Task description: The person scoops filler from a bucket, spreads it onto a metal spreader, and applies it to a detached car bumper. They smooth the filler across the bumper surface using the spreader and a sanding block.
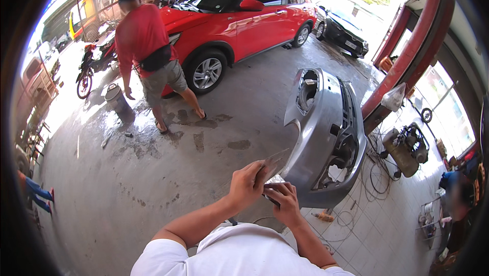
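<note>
My two hands are close together in front of my white shirt, beside the near end of a silver-grey car bumper [311,146]. Fingers closed, my left hand [246,185] grips a thin, flat, greyish see-through piece [276,162] that sticks up toward the bumper. My right hand [286,203] is just below and to the right, its fingers bent over a dark-edged flat piece [271,199]. A small whitish patch [275,179] shows between the hands; what it belongs to is unclear. The bumper stands on end, its openings facing right.
A person in a red shirt [144,36] walks by a red car [244,24] and a bucket [116,98]. To the right are a red post [407,67], a compressor [405,151] and loose hoses [374,174]. An orange-yellow power tool [324,217] lies on the tiles.
</note>
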Tool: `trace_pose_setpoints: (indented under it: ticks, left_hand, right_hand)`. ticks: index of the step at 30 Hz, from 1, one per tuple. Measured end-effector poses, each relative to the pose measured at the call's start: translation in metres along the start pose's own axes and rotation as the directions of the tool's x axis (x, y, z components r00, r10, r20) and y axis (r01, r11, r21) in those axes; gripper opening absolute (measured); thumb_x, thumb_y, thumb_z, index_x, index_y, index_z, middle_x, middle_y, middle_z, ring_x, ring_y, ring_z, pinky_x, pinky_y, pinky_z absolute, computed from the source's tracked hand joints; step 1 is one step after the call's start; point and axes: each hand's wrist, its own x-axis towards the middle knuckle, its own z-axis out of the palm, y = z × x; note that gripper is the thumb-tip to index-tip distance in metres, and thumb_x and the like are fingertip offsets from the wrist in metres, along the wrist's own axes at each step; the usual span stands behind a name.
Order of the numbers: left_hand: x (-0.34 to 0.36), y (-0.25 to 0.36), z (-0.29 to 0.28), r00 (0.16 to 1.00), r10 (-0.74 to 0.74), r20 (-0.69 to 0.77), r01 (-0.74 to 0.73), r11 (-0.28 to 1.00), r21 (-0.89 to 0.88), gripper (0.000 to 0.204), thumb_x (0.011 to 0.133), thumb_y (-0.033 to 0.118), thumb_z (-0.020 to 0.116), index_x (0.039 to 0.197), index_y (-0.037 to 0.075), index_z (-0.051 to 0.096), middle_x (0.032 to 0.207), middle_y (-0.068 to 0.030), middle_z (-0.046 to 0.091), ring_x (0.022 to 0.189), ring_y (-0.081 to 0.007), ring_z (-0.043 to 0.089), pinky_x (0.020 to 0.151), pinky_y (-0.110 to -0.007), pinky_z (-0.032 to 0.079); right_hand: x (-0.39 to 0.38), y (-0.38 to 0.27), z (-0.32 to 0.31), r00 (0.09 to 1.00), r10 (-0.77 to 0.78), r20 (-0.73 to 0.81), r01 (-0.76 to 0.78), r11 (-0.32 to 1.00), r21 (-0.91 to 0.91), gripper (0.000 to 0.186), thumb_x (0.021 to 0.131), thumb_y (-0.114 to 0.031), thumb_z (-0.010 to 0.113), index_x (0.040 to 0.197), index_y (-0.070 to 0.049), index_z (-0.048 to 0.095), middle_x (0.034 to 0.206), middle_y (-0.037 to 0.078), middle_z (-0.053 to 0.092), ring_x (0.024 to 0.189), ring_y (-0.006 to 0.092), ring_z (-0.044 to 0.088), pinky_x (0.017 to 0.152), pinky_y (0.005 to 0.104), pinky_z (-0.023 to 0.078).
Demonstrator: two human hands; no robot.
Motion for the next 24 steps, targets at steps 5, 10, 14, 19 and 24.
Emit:
trace_pose_setpoints:
  ticks: [5,10,14,19,24]
  left_hand:
    - [0.018,0.005,-0.023,0.985,-0.076,-0.157,0.070,0.996,-0.047,0.015,0.104,0.012,0.062,0.114,0.002,0.068,0.087,-0.0175,0.070,0.069,-0.0332,0.066,0.062,-0.038,0.052]
    - [0.001,-0.018,-0.010,0.725,-0.667,0.174,0.471,0.294,-0.832,0.021,0.109,0.018,0.058,0.120,0.001,0.066,0.103,-0.0094,0.072,0.087,-0.0182,0.069,0.075,-0.034,0.058]
    - [-0.024,-0.024,-0.015,0.662,-0.712,0.235,0.549,0.248,-0.798,0.024,0.110,0.020,0.058,0.120,0.000,0.066,0.104,-0.0073,0.072,0.090,-0.0147,0.067,0.077,-0.033,0.058]
    - [-0.039,-0.037,-0.021,0.886,-0.444,-0.134,0.387,0.868,-0.312,0.019,0.106,0.016,0.063,0.105,-0.002,0.067,0.081,-0.0165,0.069,0.067,-0.0221,0.061,0.064,-0.034,0.051]
    - [-0.013,-0.017,-0.029,0.945,-0.255,-0.206,0.250,0.967,-0.050,0.011,0.100,0.009,0.068,0.101,-0.001,0.065,0.079,-0.0246,0.063,0.063,-0.0391,0.056,0.058,-0.036,0.047]
  right_hand:
    - [-0.014,-0.012,0.001,0.975,-0.168,-0.144,0.166,0.986,-0.031,0.057,0.070,0.010,0.063,0.120,-0.018,0.070,0.121,0.011,0.058,0.115,0.0310,0.058,0.103,0.0455,0.042]
    - [0.016,-0.018,0.001,0.950,-0.120,-0.289,0.182,0.963,0.198,0.064,0.073,0.014,0.063,0.129,-0.014,0.054,0.132,0.022,0.049,0.128,0.0402,0.055,0.102,0.0529,0.048]
    - [0.009,0.029,-0.003,0.999,0.052,-0.016,-0.054,0.977,-0.206,0.063,0.067,0.016,0.067,0.121,-0.015,0.066,0.132,0.014,0.054,0.127,0.0379,0.054,0.110,0.0505,0.041]
    - [0.009,-0.009,-0.017,0.994,0.073,-0.083,-0.090,0.968,-0.234,0.071,0.064,0.011,0.070,0.126,-0.023,0.074,0.128,0.004,0.059,0.125,0.0302,0.054,0.112,0.0494,0.036]
    - [0.005,-0.037,0.009,0.996,-0.064,0.056,0.071,0.988,-0.139,0.078,0.061,0.013,0.067,0.128,-0.026,0.077,0.123,0.005,0.064,0.119,0.0306,0.058,0.107,0.0466,0.041]
